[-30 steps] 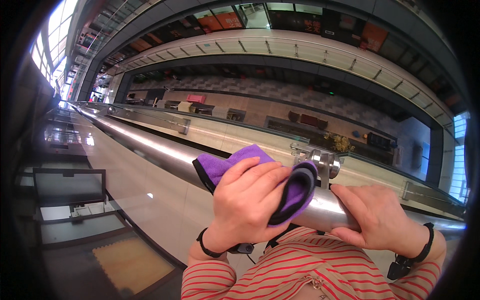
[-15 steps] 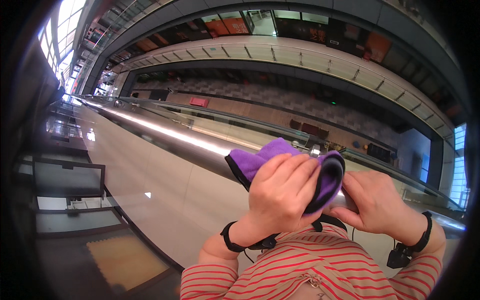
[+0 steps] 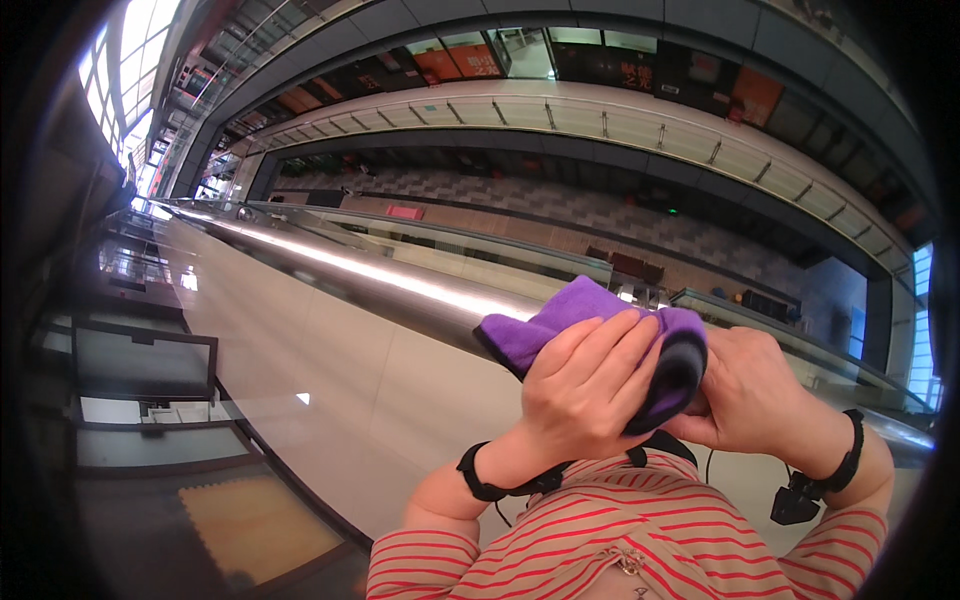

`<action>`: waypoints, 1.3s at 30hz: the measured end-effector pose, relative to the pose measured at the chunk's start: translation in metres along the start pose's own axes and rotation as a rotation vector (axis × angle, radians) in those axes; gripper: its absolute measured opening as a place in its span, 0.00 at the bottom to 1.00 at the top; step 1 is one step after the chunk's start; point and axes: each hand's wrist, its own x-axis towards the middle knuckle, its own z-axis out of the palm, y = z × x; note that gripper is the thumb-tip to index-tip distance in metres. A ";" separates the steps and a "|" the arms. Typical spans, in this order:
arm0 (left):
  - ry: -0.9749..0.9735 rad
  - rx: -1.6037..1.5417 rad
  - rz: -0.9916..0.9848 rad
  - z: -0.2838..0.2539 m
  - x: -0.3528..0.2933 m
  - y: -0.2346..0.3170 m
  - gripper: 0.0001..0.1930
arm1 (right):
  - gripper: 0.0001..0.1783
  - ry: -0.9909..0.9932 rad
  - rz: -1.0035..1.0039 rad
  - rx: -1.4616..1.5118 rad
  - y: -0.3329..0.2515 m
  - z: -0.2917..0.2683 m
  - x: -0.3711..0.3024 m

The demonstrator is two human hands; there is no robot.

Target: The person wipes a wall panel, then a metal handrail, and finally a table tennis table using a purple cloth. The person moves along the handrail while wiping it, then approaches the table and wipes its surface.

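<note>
A purple cloth (image 3: 560, 312) with a black edge is draped over the metal handrail (image 3: 400, 280). My left hand (image 3: 590, 380) is wrapped round the cloth, pressing it on the rail. The cloth's right end curls into a loop beside my knuckles. Just to the right, my right hand (image 3: 755, 390) grips the bare handrail, its thumb underneath; its fingertips are hidden behind the rail and the cloth. The two hands are almost touching.
Beyond the handrail are glass panels (image 3: 480, 240) and a drop to a lower floor (image 3: 520, 200). A balcony with a railing (image 3: 600, 122) runs across the far side. Pale shiny floor (image 3: 350, 390) lies on my side, with a dark-framed glass panel (image 3: 145, 360) at left.
My left hand and the cloth have slid a little to the right along the rail, closer to my right hand. My right hand stays nearly in place.
</note>
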 end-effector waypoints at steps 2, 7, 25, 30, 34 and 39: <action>-0.035 0.077 0.015 -0.009 -0.019 -0.011 0.32 | 0.39 0.006 0.005 0.002 -0.003 -0.001 -0.001; 0.263 0.252 -0.290 -0.038 -0.052 -0.088 0.30 | 0.43 -0.008 0.033 -0.052 -0.007 -0.004 -0.004; 0.657 -0.239 -0.599 -0.068 -0.073 -0.203 0.24 | 0.43 -0.046 0.039 -0.042 -0.007 -0.009 -0.002; 1.134 -0.390 -0.957 -0.074 -0.078 -0.234 0.27 | 0.42 -0.005 0.026 -0.071 -0.008 -0.002 -0.002; 1.194 -0.947 -0.951 -0.058 -0.089 -0.213 0.30 | 0.40 0.038 0.004 -0.084 -0.008 0.002 -0.002; 0.946 -1.592 -0.982 -0.001 -0.088 -0.113 0.32 | 0.41 -0.053 0.060 -0.080 -0.007 0.003 -0.006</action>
